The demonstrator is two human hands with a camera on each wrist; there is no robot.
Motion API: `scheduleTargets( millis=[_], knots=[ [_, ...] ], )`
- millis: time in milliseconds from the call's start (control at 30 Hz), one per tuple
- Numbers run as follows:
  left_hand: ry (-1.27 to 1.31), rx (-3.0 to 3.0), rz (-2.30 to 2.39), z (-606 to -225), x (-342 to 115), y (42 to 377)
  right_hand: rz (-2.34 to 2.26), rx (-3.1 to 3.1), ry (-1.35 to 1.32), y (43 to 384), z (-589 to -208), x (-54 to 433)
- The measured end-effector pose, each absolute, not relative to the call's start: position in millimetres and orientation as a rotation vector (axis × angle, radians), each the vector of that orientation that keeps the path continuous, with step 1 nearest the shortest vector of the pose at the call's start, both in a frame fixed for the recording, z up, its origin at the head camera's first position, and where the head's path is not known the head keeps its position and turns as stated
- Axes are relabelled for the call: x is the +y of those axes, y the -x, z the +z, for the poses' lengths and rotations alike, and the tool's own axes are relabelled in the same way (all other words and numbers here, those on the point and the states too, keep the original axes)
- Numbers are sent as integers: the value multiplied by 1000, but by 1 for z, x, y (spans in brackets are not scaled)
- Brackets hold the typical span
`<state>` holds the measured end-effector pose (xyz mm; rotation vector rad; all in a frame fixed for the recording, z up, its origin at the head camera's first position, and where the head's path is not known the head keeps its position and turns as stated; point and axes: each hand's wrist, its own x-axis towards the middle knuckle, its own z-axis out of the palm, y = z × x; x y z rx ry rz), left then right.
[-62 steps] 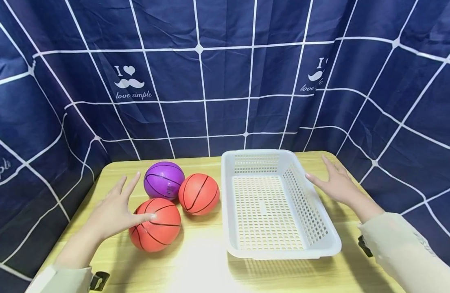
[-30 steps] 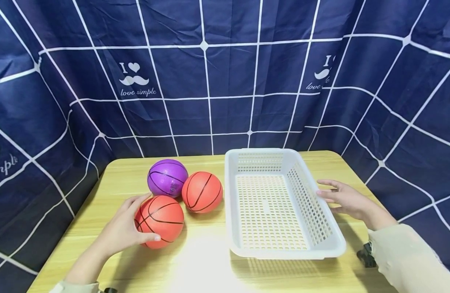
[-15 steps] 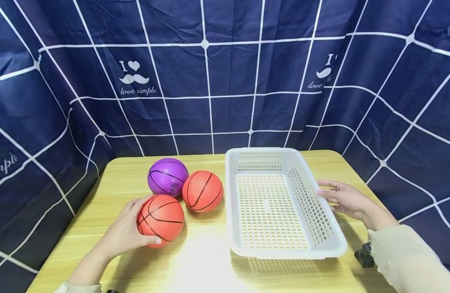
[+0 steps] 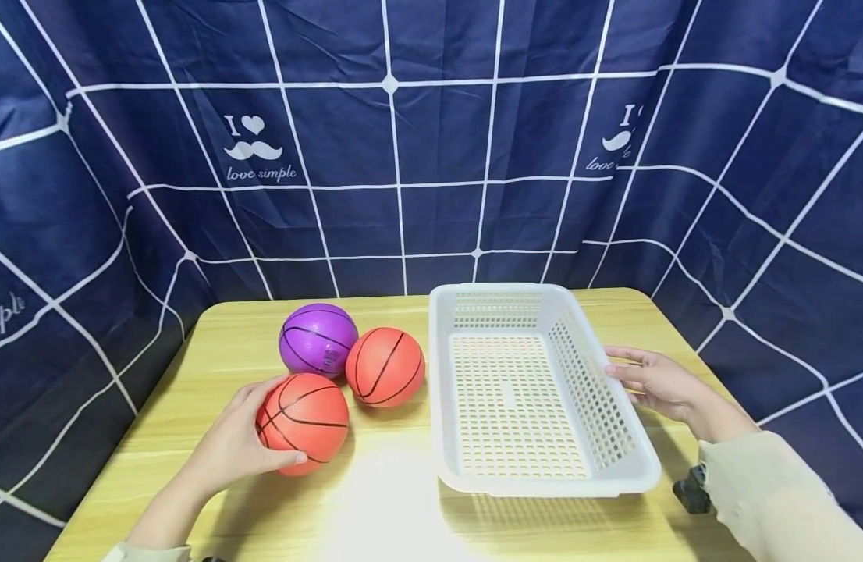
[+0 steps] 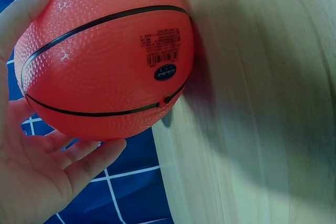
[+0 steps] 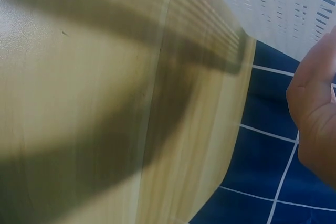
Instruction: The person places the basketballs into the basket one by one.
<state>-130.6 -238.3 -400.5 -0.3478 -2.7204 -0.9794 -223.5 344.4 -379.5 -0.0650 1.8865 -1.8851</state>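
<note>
My left hand (image 4: 238, 433) holds an orange-red toy basketball (image 4: 312, 421) from its left side, with the thumb at its near side. In the left wrist view, the same ball (image 5: 105, 61) shows a barcode and a small dark oval label, and the fingers (image 5: 97, 161) curve under one side. Just behind it, a purple basketball (image 4: 317, 337) and a second orange-red basketball (image 4: 385, 367) lie close together. On the right, my right hand (image 4: 666, 386) has its fingertips at the outer right side of a white perforated plastic basket (image 4: 438, 390). That hand is partly cut off in the right wrist view.
A light wooden table (image 4: 396, 499) with rounded far corners carries everything. Behind it and on both sides hangs a dark blue curtain (image 4: 438, 164) with white grid lines. The basket stands right of the balls, with nothing inside.
Since the earliest frame, my left hand has come down and taken hold of the front orange-red basketball. My right hand has lowered against the basket's right side. Over the last half second, little differs.
</note>
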Motion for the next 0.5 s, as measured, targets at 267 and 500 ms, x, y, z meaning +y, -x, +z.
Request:
scheduleTargets(
  millis=[267, 500],
  knots=[
    [351, -2710, -992, -401, -245, 132, -1888, 1890, 54, 224, -382, 345],
    [375, -2666, -992, -379, -251, 135, -1895, 1881, 60, 224, -382, 345]
  ],
)
